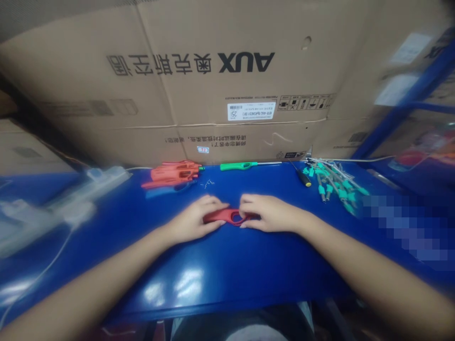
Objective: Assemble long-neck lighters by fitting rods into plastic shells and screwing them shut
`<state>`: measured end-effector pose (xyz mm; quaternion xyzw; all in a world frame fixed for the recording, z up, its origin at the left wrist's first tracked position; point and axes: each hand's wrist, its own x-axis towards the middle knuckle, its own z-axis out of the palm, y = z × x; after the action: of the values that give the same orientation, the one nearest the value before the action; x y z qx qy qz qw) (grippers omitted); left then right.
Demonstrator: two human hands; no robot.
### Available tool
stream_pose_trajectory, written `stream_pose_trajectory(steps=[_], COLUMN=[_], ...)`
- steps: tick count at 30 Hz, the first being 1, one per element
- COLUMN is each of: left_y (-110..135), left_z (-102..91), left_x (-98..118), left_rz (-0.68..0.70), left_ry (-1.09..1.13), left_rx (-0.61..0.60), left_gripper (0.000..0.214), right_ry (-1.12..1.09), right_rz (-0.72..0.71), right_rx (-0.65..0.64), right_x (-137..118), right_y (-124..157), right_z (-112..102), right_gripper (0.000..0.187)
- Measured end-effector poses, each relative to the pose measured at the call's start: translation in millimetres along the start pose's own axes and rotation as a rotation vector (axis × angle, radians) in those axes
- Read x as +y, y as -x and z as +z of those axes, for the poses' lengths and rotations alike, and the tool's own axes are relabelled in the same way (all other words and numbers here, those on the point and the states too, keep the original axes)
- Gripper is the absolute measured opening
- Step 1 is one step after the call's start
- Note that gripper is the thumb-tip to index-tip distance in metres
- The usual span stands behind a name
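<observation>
Lying crosswise, red casing [226,216] points right.

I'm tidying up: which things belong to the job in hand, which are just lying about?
Likely the job: red casing, in left hand and right hand; similar red casings; green handle with rod; rods with green parts; screwdriver.
Probably unrelated: white power strip; cardboard.
</observation>
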<state>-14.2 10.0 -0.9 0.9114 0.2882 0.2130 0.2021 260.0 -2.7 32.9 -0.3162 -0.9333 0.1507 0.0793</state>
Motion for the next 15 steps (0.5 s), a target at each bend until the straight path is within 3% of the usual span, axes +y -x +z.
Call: stream_pose_trajectory(steps=[8, 15], left_y=[1.5, 3.4], left_z=[-0.2, 2.6], left_x=[-0.9, -5.1], left_rz=[-0.036, -0.088], left_ry=[-0.028, -0.075], left_rx=[0.026, 0.057], left_gripper=[0.043, 0.052], right_ry=[0.061, 0.133], right_rz=[0.194, 0.247], right_rx=[0.053, 0.149], right_x=[12.1, 11.7], right_y=[9.5, 10.1], right_z=[-13.7, -18.2], right_gripper=[0.023, 0.02])
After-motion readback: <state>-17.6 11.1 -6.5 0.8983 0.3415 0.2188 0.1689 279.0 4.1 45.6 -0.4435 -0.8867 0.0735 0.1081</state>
